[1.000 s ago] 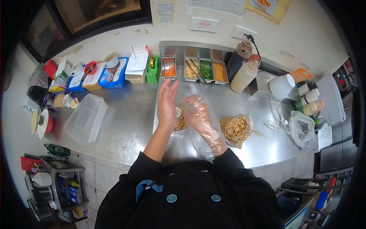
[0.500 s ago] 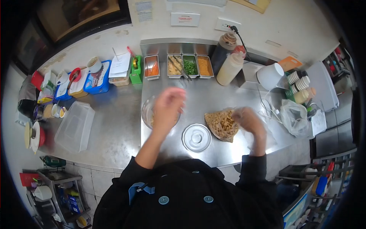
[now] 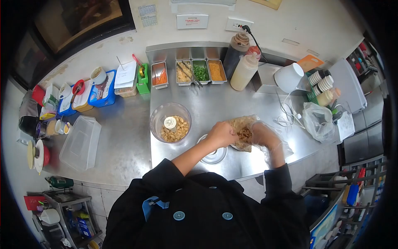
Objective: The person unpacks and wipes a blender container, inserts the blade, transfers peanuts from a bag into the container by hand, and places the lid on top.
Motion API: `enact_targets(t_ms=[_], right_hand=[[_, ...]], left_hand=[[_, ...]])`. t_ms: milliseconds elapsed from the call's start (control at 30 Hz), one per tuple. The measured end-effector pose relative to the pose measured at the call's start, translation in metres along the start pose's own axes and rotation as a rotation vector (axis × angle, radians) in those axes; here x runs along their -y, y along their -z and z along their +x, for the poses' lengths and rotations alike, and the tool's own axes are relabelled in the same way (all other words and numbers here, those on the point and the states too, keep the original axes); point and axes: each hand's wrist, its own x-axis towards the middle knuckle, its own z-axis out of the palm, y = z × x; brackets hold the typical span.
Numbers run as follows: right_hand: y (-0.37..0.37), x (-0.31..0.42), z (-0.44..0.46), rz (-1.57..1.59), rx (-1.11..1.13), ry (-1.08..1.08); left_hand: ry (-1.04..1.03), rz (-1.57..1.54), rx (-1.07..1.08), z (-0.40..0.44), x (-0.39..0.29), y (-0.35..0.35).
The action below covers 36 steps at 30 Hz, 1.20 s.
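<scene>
A clear plastic bag (image 3: 239, 123) of brown nuts (image 3: 244, 135) lies in front of me, its loose end spread to the right. My left hand (image 3: 222, 134) is closed on the bag's left edge. Inside the bag's mouth is my right hand (image 3: 265, 135), pointing down at the nuts; its fingertips are hidden. To the left stands a clear food processor bowl (image 3: 156, 111) with a white centre hub (image 3: 170, 122) and paler nuts (image 3: 179, 132) around it. A round clear lid (image 3: 214, 157) lies flat, partly covered by my left forearm.
Metal pans of chopped food (image 3: 201, 72) line the back, tongs across one. Squeeze bottles (image 3: 244, 72) stand beside them. A white appliance (image 3: 289, 77) with a cord and a crumpled plastic bag (image 3: 318, 122) are right. An empty plastic container (image 3: 81, 143) sits left.
My left hand has moved from above the processor bowl rightward and down to the bag, closing on its edge. My right hand has gone from the bag's right side into its mouth.
</scene>
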Motion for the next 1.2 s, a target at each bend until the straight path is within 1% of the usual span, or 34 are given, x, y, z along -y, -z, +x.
enact_targets(t_ms=[33, 67, 100, 133, 167, 233, 300, 367, 400, 467, 600, 667, 700, 767, 800, 867, 900, 967, 1000, 1067, 1100, 1167, 1200], right_hand=[[-0.006, -0.004, 0.005, -0.036, 0.005, 0.05], [-0.012, -0.008, 0.01, -0.072, 0.01, 0.1], [-0.019, -0.009, 0.015, -0.073, 0.01, 0.1], [-0.027, -0.009, 0.021, -0.004, -0.047, 0.171], [-0.031, -0.007, 0.024, 0.067, -0.103, 0.241], [-0.032, -0.006, 0.026, 0.098, -0.125, 0.24], [-0.032, -0.004, 0.028, 0.132, -0.149, 0.243], [-0.034, -0.004, 0.027, 0.057, -0.161, 0.301], [-0.035, -0.005, 0.029, 0.057, -0.162, 0.299], [-0.039, -0.01, 0.035, 0.028, -0.052, 0.142], [-0.034, -0.016, 0.039, 0.046, -0.094, 0.066], [-0.026, -0.02, 0.034, 0.227, -0.153, 0.045], [-0.023, -0.025, 0.034, 0.227, -0.151, 0.044], [-0.018, -0.032, 0.033, 0.46, -0.055, 0.143], [-0.016, -0.032, 0.031, 0.46, -0.058, 0.141], [-0.006, -0.03, 0.026, 0.61, 0.03, 0.026], [-0.001, -0.029, 0.024, 0.609, 0.029, 0.027], [0.012, -0.024, 0.021, 0.773, 0.081, -0.018], [0.019, -0.017, 0.02, 0.775, 0.083, -0.014], [0.034, 0.005, 0.022, 0.743, 0.055, 0.088], [0.041, 0.02, 0.024, 0.746, 0.059, 0.092], [0.047, 0.056, 0.032, 0.818, 0.18, 0.165], [0.039, 0.071, 0.039, 0.857, 0.186, 0.251]], left_hand=[[0.056, -0.059, 0.1, -0.002, -0.002, 0.001], [0.055, -0.059, 0.099, -0.001, -0.001, -0.001], [0.046, -0.161, 0.058, 0.001, 0.002, -0.004], [0.038, -0.262, 0.017, 0.003, 0.005, -0.006], [0.038, -0.263, 0.018, 0.003, 0.005, -0.007], [0.012, -0.357, -0.092, 0.004, 0.006, -0.007], [0.035, -0.366, -0.065, 0.002, 0.004, -0.006], [0.057, -0.375, -0.036, 0.001, 0.003, -0.006], [0.053, -0.379, -0.029, 0.001, 0.003, -0.006], [0.046, -0.384, -0.021, 0.001, 0.003, -0.006], [0.053, -0.407, -0.043, 0.0, 0.005, -0.002], [0.063, -0.41, -0.039, 0.0, 0.005, -0.001], [0.068, -0.416, -0.038, 0.0, 0.005, 0.0], [0.073, -0.422, -0.036, -0.001, 0.007, 0.0], [0.087, -0.411, -0.018, -0.001, 0.008, 0.0], [0.098, -0.398, -0.001, -0.002, 0.01, 0.002], [0.102, -0.421, -0.003, -0.004, 0.011, 0.004], [0.107, -0.444, -0.008, -0.011, 0.015, 0.008], [0.103, -0.483, -0.028, -0.017, 0.018, 0.012], [0.105, -0.52, -0.053, -0.032, 0.025, 0.022], [0.07, -0.557, -0.064, -0.04, 0.03, 0.027], [0.036, -0.594, -0.081, -0.059, 0.037, 0.041], [0.032, -0.552, -0.128, -0.071, 0.036, 0.051]])
